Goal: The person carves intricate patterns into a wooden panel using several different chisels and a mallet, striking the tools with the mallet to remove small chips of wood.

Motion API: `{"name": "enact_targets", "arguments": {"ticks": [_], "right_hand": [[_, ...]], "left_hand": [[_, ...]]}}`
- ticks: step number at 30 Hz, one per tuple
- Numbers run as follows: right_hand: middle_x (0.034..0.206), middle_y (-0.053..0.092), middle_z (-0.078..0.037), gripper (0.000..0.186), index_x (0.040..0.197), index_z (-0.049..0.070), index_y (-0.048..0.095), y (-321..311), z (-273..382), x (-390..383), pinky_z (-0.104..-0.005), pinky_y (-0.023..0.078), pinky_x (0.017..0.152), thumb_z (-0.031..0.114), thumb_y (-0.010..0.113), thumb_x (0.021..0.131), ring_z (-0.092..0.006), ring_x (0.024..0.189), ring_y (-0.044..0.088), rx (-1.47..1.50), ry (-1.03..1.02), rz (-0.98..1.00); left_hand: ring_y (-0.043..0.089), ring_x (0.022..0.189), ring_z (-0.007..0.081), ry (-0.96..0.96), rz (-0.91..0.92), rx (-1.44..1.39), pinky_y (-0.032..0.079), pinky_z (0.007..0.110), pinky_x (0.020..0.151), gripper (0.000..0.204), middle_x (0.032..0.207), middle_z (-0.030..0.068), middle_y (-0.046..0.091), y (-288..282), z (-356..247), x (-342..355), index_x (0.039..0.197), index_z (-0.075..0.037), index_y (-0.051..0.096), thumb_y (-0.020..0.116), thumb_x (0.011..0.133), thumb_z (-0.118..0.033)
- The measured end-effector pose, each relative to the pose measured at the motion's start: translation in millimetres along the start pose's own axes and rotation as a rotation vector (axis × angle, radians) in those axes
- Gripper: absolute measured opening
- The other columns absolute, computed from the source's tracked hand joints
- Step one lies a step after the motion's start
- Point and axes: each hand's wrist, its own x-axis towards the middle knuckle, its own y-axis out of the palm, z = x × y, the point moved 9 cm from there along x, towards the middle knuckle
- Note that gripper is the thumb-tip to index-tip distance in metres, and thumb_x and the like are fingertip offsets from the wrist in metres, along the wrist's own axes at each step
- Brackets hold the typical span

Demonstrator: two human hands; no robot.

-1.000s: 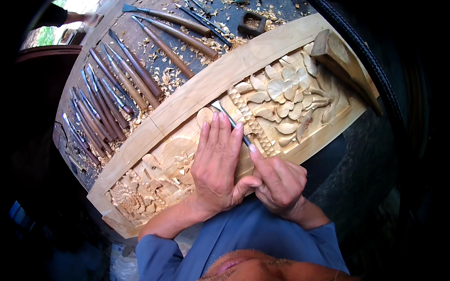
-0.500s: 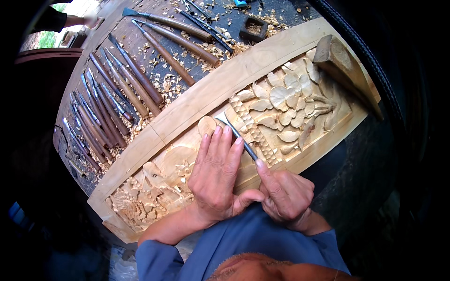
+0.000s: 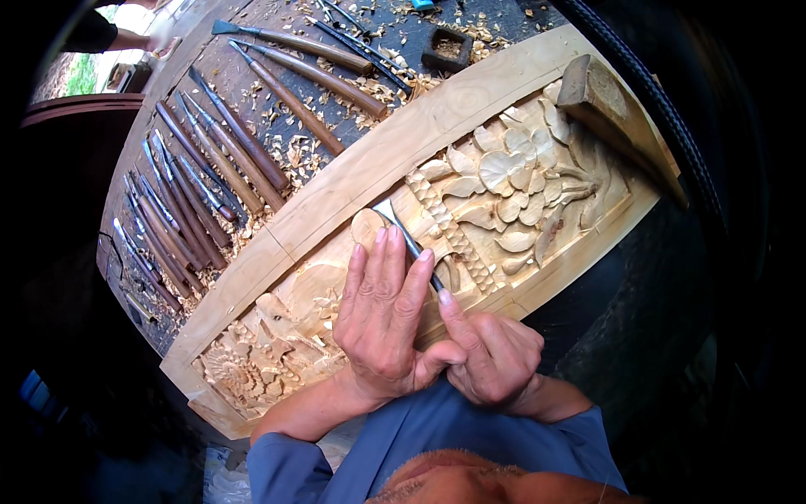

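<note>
My right hand (image 3: 494, 357) is closed around the dark shaft of a carving chisel (image 3: 409, 242), forefinger stretched along it. The chisel's bright, flat blade rests on the recessed ground of a carved wooden panel (image 3: 470, 105), beside a smooth round raised disc (image 3: 368, 225). Flat on the panel lies my left hand (image 3: 378, 323), fingers straight, with fingertips against the chisel's shaft and thumb reaching to my right hand. Right of the blade run a beaded carved band (image 3: 445, 210) and a carved flower (image 3: 508, 172). More relief carving covers the panel's left end.
Several wooden-handled chisels (image 3: 239, 151) lie in a row on the dark bench beyond the panel, among wood shavings (image 3: 306, 155). A chunky wooden block (image 3: 600, 92) rests on the panel's right end. A small square box (image 3: 447, 49) stands behind. Another person's arm (image 3: 130, 39) shows far left.
The chisel's blade has shifted slightly left, closer to the round disc, and its shaft has swung left. My right hand has moved left with it; my left hand has barely moved.
</note>
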Motion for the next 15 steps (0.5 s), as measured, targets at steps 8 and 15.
{"name": "enact_targets", "arguments": {"ticks": [8, 15], "right_hand": [[0.078, 0.067, -0.007, 0.041, 0.136, -0.011, 0.076, 4.4, 4.7, 0.3, -0.0325, 0.053, 0.053, 0.004, 0.077, 0.099, -0.0198, 0.059, 0.066, 0.02, 0.04, 0.109], [0.071, 0.049, 0.0, 0.037, 0.132, -0.005, 0.082, -4.9, 3.5, 5.9, -0.0312, 0.041, 0.046, 0.015, 0.078, 0.102, -0.0134, 0.051, 0.051, -0.021, 0.017, 0.026]], "left_hand": [[0.062, 0.149, 0.0521, -0.093, -0.047, -0.126, 0.044, 0.061, 0.128, 0.107, 0.15, 0.0393, 0.067, 0.8, 6.1, -0.7, 0.146, 0.009, 0.071, 0.042, 0.107, -0.086], [0.063, 0.148, 0.0504, -0.101, -0.06, -0.167, 0.046, 0.06, 0.127, 0.105, 0.149, 0.0386, 0.068, 2.3, 5.7, -2.5, 0.146, 0.009, 0.071, 0.044, 0.107, -0.085]]}}
